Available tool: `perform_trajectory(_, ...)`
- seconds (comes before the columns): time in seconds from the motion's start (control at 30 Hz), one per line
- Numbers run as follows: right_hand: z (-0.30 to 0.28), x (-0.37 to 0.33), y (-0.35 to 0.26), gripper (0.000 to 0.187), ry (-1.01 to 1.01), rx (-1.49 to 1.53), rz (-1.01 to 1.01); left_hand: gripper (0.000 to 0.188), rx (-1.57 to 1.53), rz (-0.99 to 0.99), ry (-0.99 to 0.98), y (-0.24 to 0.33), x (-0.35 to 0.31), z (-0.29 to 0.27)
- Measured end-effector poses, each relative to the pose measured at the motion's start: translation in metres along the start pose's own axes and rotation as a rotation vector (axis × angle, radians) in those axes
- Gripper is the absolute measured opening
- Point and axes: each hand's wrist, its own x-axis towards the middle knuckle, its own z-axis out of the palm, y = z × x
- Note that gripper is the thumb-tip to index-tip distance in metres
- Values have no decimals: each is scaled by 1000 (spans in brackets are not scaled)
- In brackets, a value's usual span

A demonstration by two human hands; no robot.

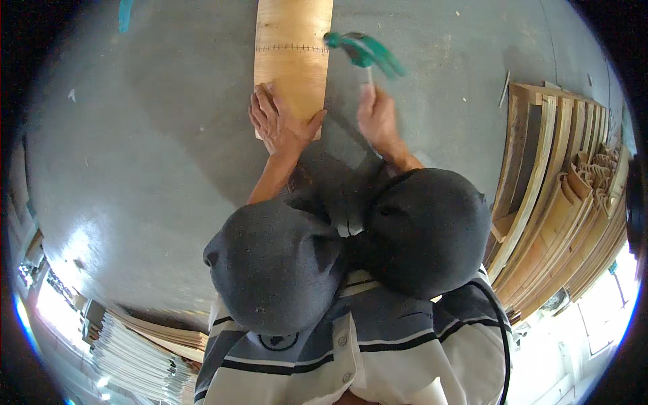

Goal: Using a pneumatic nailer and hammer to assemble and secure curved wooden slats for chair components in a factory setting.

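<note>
A long pale wooden board (290, 71) lies on the grey floor and runs out past the upper edge of the head view. Short dark marks cross it in a row, too small to name. My left hand (280, 128) rests flat over the board's near end, fingers spread toward its left edge and thumb at its right edge. To the right of the board, my right hand (379, 118) is closed round the light handle of a claw hammer (361, 50). The hammer's green head is slightly blurred, raised beside the marks.
On the right stands a wooden pallet-like frame (540, 135) beside stacked curved wooden pieces (550, 250). A stack of pale sheets (142, 351) is at the lower left. My knees (425, 229) in dark trousers are close behind my hands. Blue tape (124, 15) marks the floor.
</note>
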Motion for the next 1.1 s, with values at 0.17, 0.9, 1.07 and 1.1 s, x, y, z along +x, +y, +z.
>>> perform_trajectory(0.17,-4,20,26,45,-27,95,174,111,21,-21,-4,3,1,7)
perform_trajectory(0.9,0,-12,2,47,-49,408,252,120,41,-42,-55,-2,2,1)
perform_trajectory(1.07,2,-22,-13,45,-50,468,290,128,-5,-153,-41,-4,-1,3)
perform_trajectory(1.1,4,-17,-11,44,1,440,216,128,-7,-154,-34,-4,0,3)
